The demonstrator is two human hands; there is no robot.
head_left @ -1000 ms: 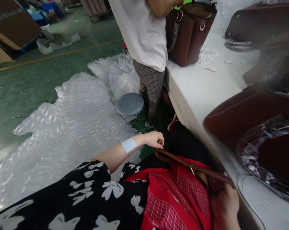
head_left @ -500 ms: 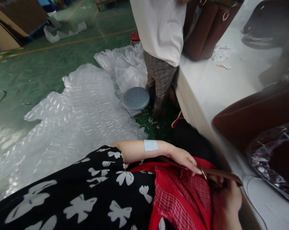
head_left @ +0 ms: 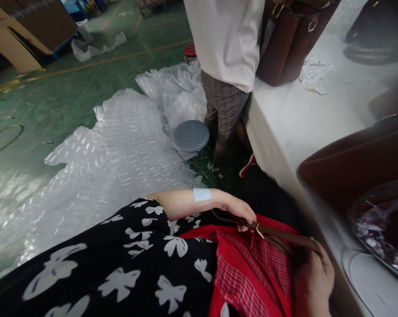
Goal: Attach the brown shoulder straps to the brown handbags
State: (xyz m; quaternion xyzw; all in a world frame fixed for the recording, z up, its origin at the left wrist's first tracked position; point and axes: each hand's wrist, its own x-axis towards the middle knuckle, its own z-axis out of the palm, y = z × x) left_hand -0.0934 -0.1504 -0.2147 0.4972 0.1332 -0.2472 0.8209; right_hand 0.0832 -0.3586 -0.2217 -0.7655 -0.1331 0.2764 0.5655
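A narrow brown strap [head_left: 291, 236] with a gold-coloured metal buckle [head_left: 259, 230] stretches across my lap between both hands. My left hand [head_left: 240, 210] is closed on it just beside the buckle, the fingers pinching the leather. Further right, my right hand [head_left: 319, 273] is closed around the strap's other end, its fingertips partly hidden and in shadow. A thin loop of the strap hangs under my left wrist. Beneath lies the red checked apron [head_left: 241, 273] on my lap.
At right is a white table [head_left: 278, 127] with brown handbags [head_left: 360, 163], one partly wrapped in clear plastic, and small paper tags [head_left: 314, 70]. A co-worker in a white shirt [head_left: 225, 44] stands ahead, behind a grey round stool [head_left: 190, 135]. Air-cushion wrap [head_left: 129, 136] covers the floor at left.
My left hand has drawn back to the left along with the buckle, and its fingers now wrap the strap. My right hand has come up onto the strap's right end.
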